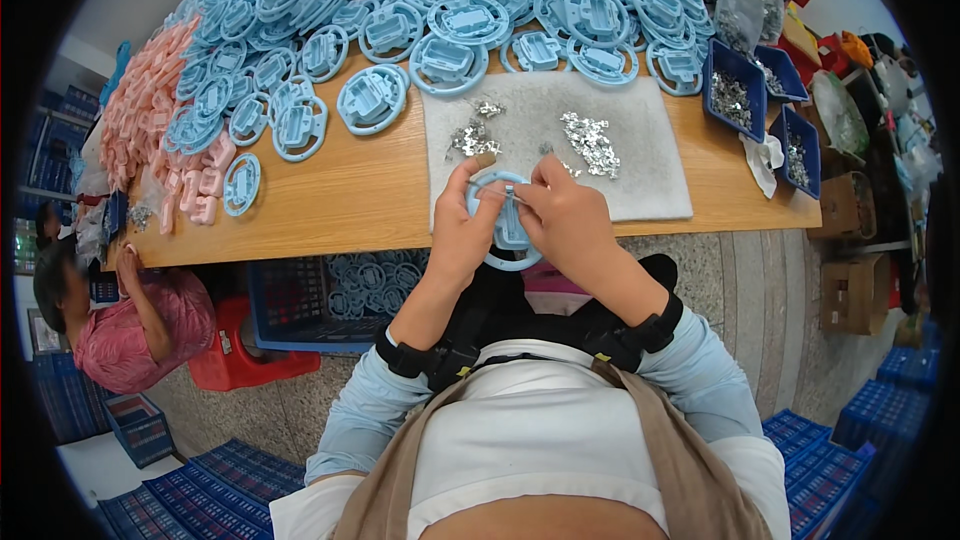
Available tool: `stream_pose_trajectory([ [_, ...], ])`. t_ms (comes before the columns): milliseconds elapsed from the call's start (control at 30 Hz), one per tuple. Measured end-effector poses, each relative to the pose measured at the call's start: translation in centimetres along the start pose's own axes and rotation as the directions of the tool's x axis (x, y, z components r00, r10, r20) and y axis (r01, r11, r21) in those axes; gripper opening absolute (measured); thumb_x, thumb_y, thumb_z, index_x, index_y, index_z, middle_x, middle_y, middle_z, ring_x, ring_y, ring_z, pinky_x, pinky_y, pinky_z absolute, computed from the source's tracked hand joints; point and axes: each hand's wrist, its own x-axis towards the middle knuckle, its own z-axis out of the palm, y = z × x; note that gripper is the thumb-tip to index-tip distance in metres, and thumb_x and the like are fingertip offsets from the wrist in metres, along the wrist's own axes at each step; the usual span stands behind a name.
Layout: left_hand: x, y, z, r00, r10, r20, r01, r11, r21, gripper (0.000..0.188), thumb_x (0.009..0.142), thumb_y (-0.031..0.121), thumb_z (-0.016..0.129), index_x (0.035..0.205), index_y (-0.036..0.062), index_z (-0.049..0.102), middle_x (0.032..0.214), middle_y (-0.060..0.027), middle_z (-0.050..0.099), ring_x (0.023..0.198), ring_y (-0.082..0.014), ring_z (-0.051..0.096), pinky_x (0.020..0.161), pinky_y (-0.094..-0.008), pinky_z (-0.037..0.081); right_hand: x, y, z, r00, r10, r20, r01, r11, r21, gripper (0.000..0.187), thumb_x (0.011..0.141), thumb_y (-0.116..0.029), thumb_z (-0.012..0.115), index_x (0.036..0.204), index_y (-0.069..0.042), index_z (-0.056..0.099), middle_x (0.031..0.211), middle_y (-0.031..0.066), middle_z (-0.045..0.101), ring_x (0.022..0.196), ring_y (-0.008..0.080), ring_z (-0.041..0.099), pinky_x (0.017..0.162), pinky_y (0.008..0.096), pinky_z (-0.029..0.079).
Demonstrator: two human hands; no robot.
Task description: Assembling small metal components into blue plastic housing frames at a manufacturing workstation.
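At the front edge of the table, my left hand (463, 225) is closed round the rim of a light blue plastic toy steering wheel (512, 228). A brownish cover sits on one of its fingertips. My right hand (565, 215) reaches over the same wheel with its fingers pinched together. Something thin and silvery shows between the two hands, too small to name. Just beyond them, on a white cloth mat (530, 110), lie a loose heap of small shiny metal pieces (472, 137) and a second, larger heap (592, 143).
A tall pile of similar blue wheels (470, 20) covers the table's far side. Pink plastic parts (150, 105) are heaped at the left. Blue bins (735, 90) of small metal parts stand at the right. A co-worker (130, 325) sits at the left beside a red stool (245, 355).
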Motion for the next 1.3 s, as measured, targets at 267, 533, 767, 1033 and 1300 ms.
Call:
stream_pose_trajectory([
  [267,-0.1,0.5,0.0,1.0,-0.002,0.003,0.002,0.997,-0.081,0.039,0.087,0.015,0.055,0.119,-0.0031,0.043,0.099,-0.0097,0.057,0.09,-0.0111,0.054,0.076,-0.0234,0.045,1.0,2.4,-0.6,0.921,0.312,0.234,-0.388,0.795,0.466,0.037,0.07,-0.022,0.065,0.102,-0.004,0.065,0.077,0.0118,0.065,0.059,0.0135,0.057,0.054,0.0266,0.044],
  [533,-1.0,0.0,-2.5,0.956,-0.259,0.138,0.293,0.86,-0.417,0.033,0.084,0.022,0.061,0.109,0.0021,0.052,0.094,-0.0051,0.061,0.083,-0.0112,0.059,0.072,-0.0263,0.049,1.7,1.0,0.2,0.959,0.258,0.122,-0.284,0.832,0.476,0.04,0.064,-0.019,0.067,0.1,-0.001,0.064,0.079,0.0056,0.063,0.058,0.0076,0.049,0.053,0.0224,0.04],
  [767,-4.0,0.4,-4.7,0.94,-0.317,0.128,0.341,0.88,-0.331,0.028,0.084,0.02,0.06,0.104,0.0001,0.058,0.091,-0.005,0.063,0.079,-0.0113,0.06,0.069,-0.0245,0.05,0.7,-2.3,1.2,0.964,0.141,0.227,-0.237,0.845,0.48,0.036,0.064,-0.01,0.067,0.099,-0.002,0.064,0.079,0.004,0.06,0.054,0.0077,0.045,0.048,0.0213,0.036],
  [1033,-12.3,-0.2,-13.1,0.888,-0.367,-0.276,0.303,0.92,-0.248,0.022,0.081,0.016,0.065,0.094,-0.0023,0.064,0.082,-0.0054,0.064,0.075,-0.0098,0.059,0.069,-0.025,0.048,0.5,-5.6,4.1,0.904,-0.265,0.335,0.033,0.825,0.564,0.037,0.07,-0.013,0.07,0.105,-0.004,0.06,0.098,0.0102,0.057,0.063,0.016,0.055,0.054,0.0246,0.044],
  [1300,-4.7,2.8,-28.2,0.654,0.733,-0.186,0.123,0.139,0.983,0.056,0.069,0.013,0.065,0.118,-0.0033,0.043,0.109,-0.0195,0.054,0.102,-0.033,0.053,0.089,-0.0401,0.04,1.7,-2.9,2.2,0.931,-0.159,0.33,-0.04,0.851,0.524,0.021,0.074,-0.008,0.064,0.095,-0.002,0.063,0.081,0.0075,0.059,0.055,0.0141,0.05,0.05,0.0245,0.04],
])
